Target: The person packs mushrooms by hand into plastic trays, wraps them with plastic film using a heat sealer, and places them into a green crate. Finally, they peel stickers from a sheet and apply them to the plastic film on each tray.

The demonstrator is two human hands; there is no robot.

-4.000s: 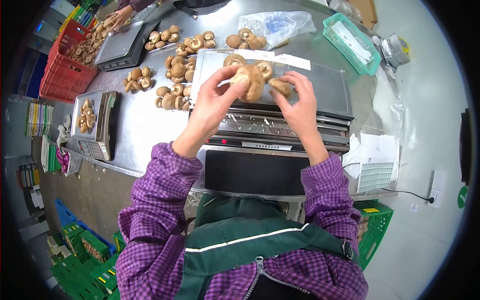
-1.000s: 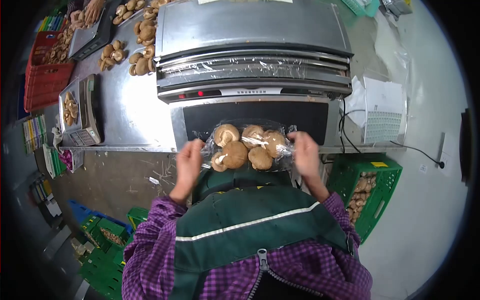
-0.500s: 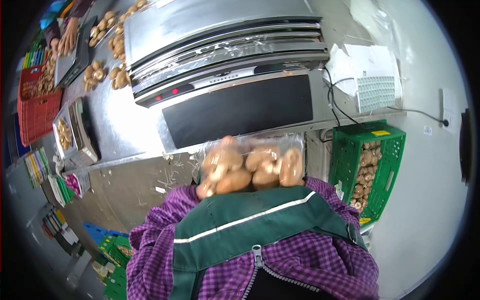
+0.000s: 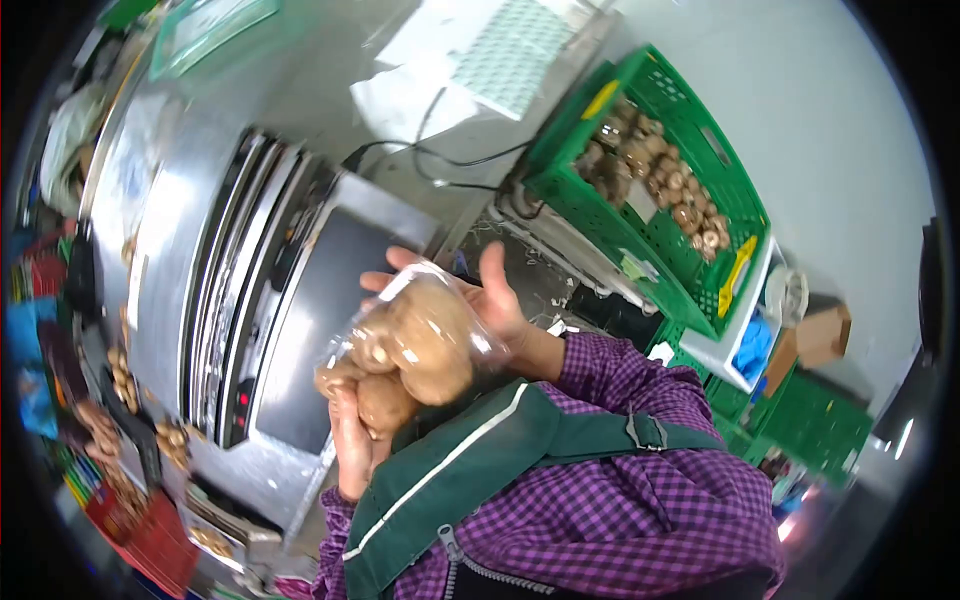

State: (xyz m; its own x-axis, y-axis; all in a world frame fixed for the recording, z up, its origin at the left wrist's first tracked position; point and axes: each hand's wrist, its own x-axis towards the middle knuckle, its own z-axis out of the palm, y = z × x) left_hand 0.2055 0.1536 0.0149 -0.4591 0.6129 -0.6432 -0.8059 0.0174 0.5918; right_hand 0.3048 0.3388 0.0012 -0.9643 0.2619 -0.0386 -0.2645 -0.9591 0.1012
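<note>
A clear-wrapped pack of mushrooms [image 4: 425, 350], large and brown, is held tilted in front of my green apron [image 4: 470, 450]. My left hand [image 4: 352, 445] grips the pack at its lower left end; some of its fingers are hidden behind the pack and apron. At the upper right end, my right hand [image 4: 495, 305] has its thumb raised and fingers spread, with the film against or just over its palm. Beyond the pack lies the wrapping machine [image 4: 265, 270] with its dark front plate [image 4: 320, 310].
To the right, a green crate [image 4: 650, 285] holds several wrapped mushroom packs [image 4: 680, 190]. Cables [image 4: 450, 160] and papers [image 4: 510, 60] lie behind the machine. At far left are a co-worker's hands [image 4: 97, 432], loose mushrooms [image 4: 172, 442], a scale [image 4: 235, 525] and a red crate [image 4: 150, 545].
My view has swung right toward the green crate. The pack has come up off the bench edge, and both hands, hidden before, now show around it. The right hand's fingers are spread.
</note>
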